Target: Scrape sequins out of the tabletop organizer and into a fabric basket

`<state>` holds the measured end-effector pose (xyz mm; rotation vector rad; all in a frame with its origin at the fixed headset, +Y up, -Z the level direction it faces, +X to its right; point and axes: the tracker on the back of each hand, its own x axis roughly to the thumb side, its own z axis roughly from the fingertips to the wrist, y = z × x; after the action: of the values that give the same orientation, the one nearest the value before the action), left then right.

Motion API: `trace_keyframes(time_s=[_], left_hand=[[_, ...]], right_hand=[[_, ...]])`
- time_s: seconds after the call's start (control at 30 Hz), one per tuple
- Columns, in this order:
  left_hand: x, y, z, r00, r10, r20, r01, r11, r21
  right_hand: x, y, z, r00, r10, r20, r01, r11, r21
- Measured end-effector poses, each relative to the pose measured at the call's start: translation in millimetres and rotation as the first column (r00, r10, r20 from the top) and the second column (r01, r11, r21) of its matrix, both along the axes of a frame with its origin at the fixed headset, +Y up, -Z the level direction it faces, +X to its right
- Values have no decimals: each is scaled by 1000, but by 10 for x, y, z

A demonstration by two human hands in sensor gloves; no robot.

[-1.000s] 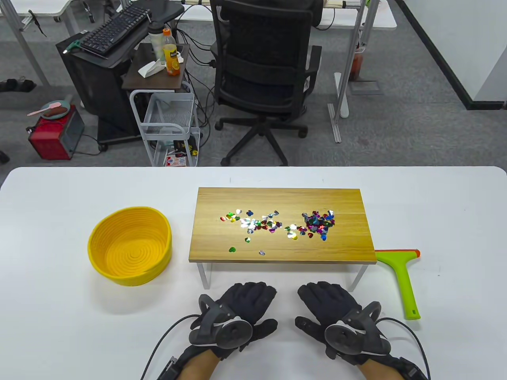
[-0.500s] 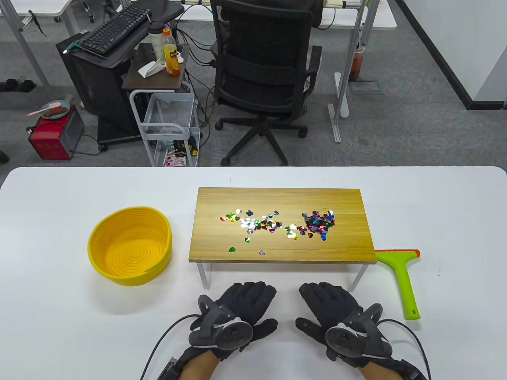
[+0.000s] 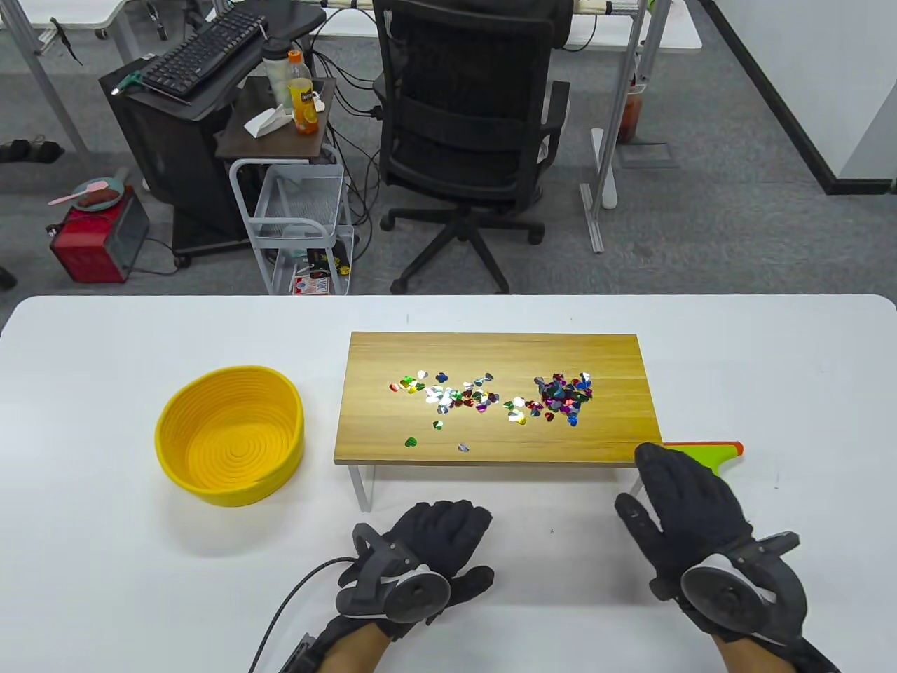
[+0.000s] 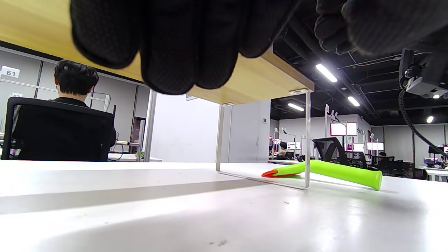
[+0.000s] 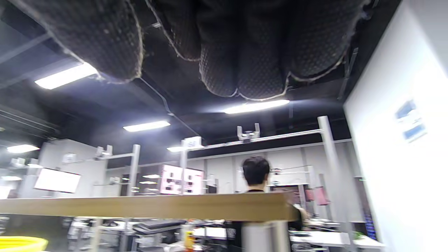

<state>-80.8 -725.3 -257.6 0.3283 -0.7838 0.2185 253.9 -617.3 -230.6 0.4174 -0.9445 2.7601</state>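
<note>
Many coloured heart-shaped sequins (image 3: 553, 396) lie scattered on the wooden top of the tabletop organizer (image 3: 392, 350), a small raised shelf on white legs. The yellow woven fabric basket (image 3: 230, 433) stands on the table to its left. A green scraper (image 3: 722, 456) with an orange edge lies at the organizer's right front corner; it also shows in the left wrist view (image 4: 329, 171). My left hand (image 3: 438, 536) rests flat and empty on the table before the organizer. My right hand (image 3: 683, 494) hovers open over the scraper's handle, fingers spread, holding nothing.
The white table (image 3: 105, 561) ends at its far edge (image 3: 448, 296), beyond which stand an office chair (image 3: 466, 140) and a wire cart (image 3: 298, 217). The organizer's white legs (image 3: 361, 487) stand near my left hand.
My right hand has lifted from the table and moved right and forward over the green scraper's handle. My left hand has not moved.
</note>
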Motion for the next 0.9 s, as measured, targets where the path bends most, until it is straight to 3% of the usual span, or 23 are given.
trace_keyframes(time_s=[0.1,0.27,0.5,0.67,0.9], left_hand=[[-1,0,1,1000,3,-1,-3,1000,0],[1,6,11,1000,3,0,-3,1000,6],[6,2,13,1000,3,0,-3,1000,4],[4,3,17,1000,-1,1,1,1000,4],[3,9,13,1000,8,2,-8,1000,7]], right_hand=[[210,-40,-125,995,18,98,-11,997,-74],[524,-336,-380,969,49,242,13,968,-249],[763,-853,-679,886,204,416,58,842,-536],[820,-1042,-815,820,324,472,76,756,-651],[853,-1211,-956,761,387,521,136,689,-712]])
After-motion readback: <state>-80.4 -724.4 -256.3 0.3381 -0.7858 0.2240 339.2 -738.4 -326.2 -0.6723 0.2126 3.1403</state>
